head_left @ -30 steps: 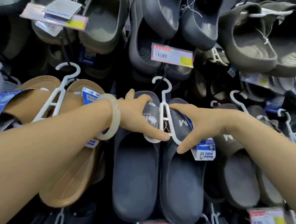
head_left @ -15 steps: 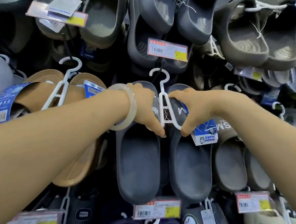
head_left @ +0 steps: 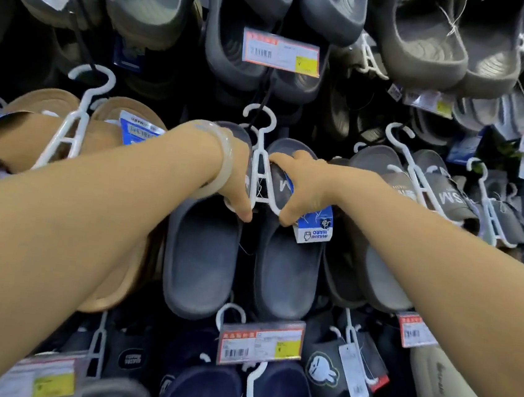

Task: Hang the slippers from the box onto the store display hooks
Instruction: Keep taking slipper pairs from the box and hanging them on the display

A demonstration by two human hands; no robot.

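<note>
The display wall (head_left: 464,41) is packed tight with hanging slippers on every side, so the widest risk is a knock: either forearm, stretched across the rows, could brush the tan pair (head_left: 33,142) on the left or the grey pair (head_left: 385,269) on the right and swing them off their pegs.

The dark grey slippers (head_left: 241,261), the pair being hung, sit in the middle row, held up against the wall by both hands. The left hand (head_left: 239,183) has its grip closed on the strap of the left slipper; the right hand (head_left: 299,196) has its grip closed on the strap of the right one. If one hand lets go early, the pair would likely tilt and drag sideways.

The white hanger (head_left: 259,165) joins the two slippers, and its curled top sits near a dark peg (head_left: 264,98); whether it is truly seated there cannot be told. Released unseated, the pair would drop.

The blue tag (head_left: 314,226) hangs under the right hand and could snag or tear on the fingers.
</note>
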